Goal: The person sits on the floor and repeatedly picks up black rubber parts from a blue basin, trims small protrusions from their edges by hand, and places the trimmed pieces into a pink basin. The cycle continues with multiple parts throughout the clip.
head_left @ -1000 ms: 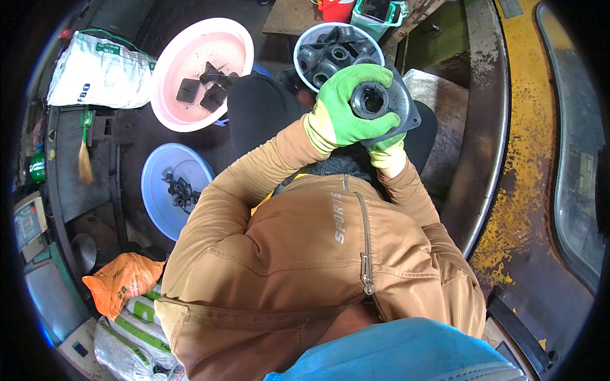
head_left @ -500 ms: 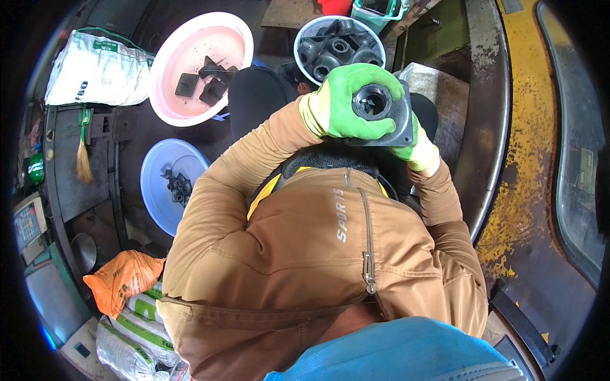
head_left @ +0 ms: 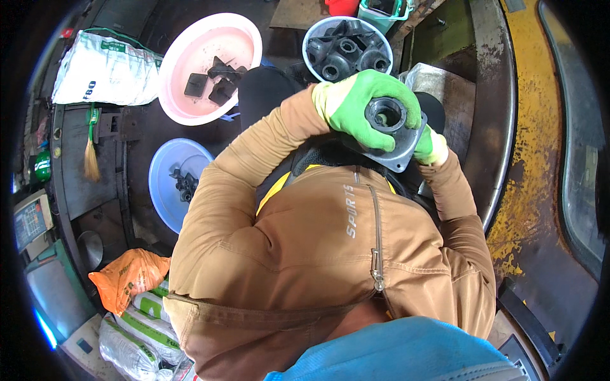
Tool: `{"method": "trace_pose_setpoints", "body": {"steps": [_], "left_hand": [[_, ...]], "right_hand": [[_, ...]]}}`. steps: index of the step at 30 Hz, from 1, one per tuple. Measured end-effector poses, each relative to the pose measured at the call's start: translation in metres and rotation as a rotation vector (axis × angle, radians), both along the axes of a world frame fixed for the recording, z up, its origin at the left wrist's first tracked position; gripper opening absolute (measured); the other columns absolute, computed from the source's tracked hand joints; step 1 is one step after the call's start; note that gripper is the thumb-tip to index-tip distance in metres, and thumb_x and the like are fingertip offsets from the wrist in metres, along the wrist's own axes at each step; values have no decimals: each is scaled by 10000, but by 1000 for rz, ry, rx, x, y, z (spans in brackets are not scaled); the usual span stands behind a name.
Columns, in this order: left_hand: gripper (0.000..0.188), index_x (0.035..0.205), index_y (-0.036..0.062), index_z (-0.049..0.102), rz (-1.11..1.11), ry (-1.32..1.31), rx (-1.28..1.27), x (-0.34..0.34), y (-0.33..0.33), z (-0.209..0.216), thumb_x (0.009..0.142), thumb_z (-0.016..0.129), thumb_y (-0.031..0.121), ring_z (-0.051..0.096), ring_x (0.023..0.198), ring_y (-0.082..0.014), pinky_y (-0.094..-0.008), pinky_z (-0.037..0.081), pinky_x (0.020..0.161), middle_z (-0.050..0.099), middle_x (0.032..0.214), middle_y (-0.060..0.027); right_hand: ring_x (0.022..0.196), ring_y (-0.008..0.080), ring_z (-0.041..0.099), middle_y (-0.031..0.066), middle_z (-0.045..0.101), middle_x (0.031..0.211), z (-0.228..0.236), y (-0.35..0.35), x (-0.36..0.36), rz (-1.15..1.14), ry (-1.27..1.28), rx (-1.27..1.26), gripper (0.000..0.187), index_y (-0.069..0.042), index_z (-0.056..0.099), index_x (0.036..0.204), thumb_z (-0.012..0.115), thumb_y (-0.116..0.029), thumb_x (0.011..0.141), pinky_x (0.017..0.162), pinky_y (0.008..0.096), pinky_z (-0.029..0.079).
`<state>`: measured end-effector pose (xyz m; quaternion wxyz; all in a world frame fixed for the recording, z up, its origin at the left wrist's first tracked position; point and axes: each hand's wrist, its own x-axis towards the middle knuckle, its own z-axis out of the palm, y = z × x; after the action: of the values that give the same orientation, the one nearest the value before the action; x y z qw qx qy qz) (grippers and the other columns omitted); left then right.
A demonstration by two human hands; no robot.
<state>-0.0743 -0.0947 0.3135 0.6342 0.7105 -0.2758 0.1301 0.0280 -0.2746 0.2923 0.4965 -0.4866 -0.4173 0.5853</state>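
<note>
Turning: the black flanged part [head_left: 406, 143] has swung round over the last second; its holed corner now points down towards the body, and the whole piece sits slightly nearer the person.
Left hand: the gloved left hand [head_left: 352, 109] is curled about the raised collar [head_left: 385, 129], pinching it between a near-side digit and the far-side fingers.
Right hand: the right hand [head_left: 432, 146] has gone from below the plate to its right edge; mostly hidden there, so I cannot tell how its fingers are set.
Collar opening: a greenish patch shows inside, too small to say whether it is a glove finger.
Work: judging by the turn, the piece is being reoriented in hand rather than put down.
Tub of black parts: the pale tub [head_left: 323, 25] is just beyond the left hand, heaped with similar black parts [head_left: 347, 48].
Pink basin: the basin [head_left: 181, 57] lies farther left of that hand, with flat black pieces [head_left: 195, 85].
Blue basin: the smaller basin [head_left: 166, 190] stands well left of both hands, holding small dark pieces [head_left: 185, 184].
</note>
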Motion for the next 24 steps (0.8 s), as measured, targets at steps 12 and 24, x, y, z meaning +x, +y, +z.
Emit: {"method": "trace_pose_setpoints", "body": {"steps": [12,24], "left_hand": [[558,1051,130,678,840,-230,298,-2,-19,1,589,866,382,557,1185,-364,-500,371,1010,660,1202,-65],[487,1091,26,653,297,-59,60,-19,-2,14,650,834,128,633,1095,-299,-404,503,937,648,1210,-181]], "right_hand": [[1107,191,594,97,599,1214,5,39,-41,-768,-457,447,478,-32,527,1270,716,-155,849,935,333,490],[1170,190,559,83,574,1281,24,13,-25,-284,-370,109,769,-63,483,1347,873,-143,689,1006,340,453]]}}
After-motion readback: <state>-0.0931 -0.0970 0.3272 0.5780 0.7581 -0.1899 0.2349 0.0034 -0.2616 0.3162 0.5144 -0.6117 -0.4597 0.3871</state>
